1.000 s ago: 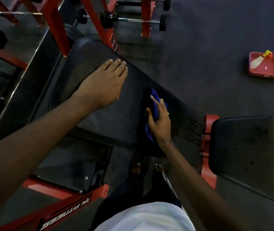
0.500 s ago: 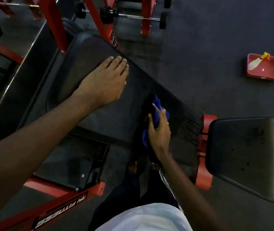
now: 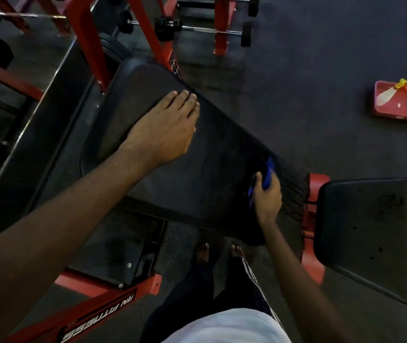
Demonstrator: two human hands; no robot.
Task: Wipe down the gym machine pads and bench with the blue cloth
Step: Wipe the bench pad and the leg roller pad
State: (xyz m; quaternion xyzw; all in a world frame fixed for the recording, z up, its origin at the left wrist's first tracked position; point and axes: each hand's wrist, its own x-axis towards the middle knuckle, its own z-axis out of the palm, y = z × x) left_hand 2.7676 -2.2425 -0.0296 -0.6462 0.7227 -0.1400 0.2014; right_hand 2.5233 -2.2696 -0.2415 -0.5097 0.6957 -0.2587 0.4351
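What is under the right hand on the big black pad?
The blue cloth, which the right hand grips on the black pad. Only its upper edge shows; the hand covers the rest.

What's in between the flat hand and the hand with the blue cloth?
Only bare black pad, seen in the head view. The left hand rests flat on it; the right hand grips the blue cloth.

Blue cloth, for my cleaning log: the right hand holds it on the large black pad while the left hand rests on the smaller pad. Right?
No. Head view: the left hand rests on the same large black pad, not the smaller pad; the right hand holds the blue cloth.
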